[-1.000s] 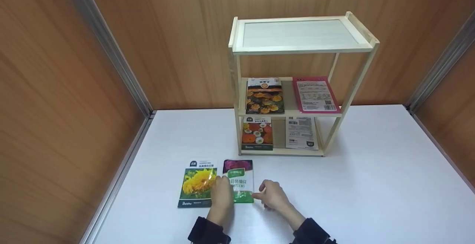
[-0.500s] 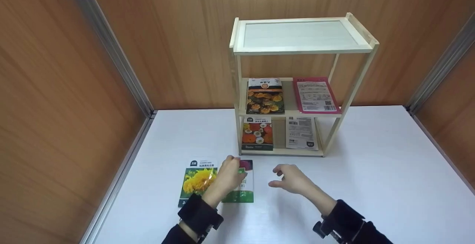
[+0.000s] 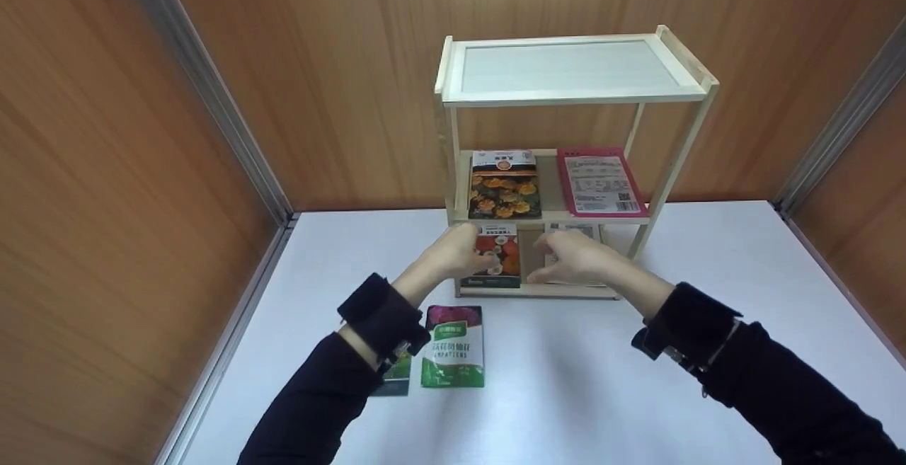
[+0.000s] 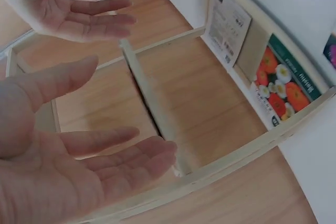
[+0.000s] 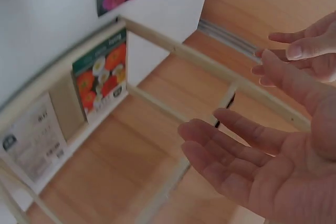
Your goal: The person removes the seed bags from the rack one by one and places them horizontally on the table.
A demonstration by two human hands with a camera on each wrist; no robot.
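Observation:
My left hand [image 3: 453,254] and right hand [image 3: 577,258] hover in front of a small pale wooden rack [image 3: 566,102], palms towards each other. Both are empty, fingers extended and spread from the thumbs, as the wrist views show. In the head view they overlap the bottom shelf. There lie a seed packet with orange and white flowers [image 3: 508,242], partly behind my left hand, and a white, text-covered packet [image 4: 228,24], largely hidden by my right hand. The middle shelf carries a packet with orange-yellow flowers [image 3: 505,192] and a pink-edged packet [image 3: 601,183], text side up.
On the white table [image 3: 743,309], nearer me, lies a green and white impatiens packet [image 3: 453,355]. Beside it, a yellow-flower packet [image 3: 398,379] is mostly covered by my left sleeve [image 3: 318,394]. Wood-grain panels [image 3: 340,83] enclose the back and sides.
Both hands have left the impatiens packet on the table and moved up and forward to the rack, the right hand also swinging rightward. The rack and its packets stay put.

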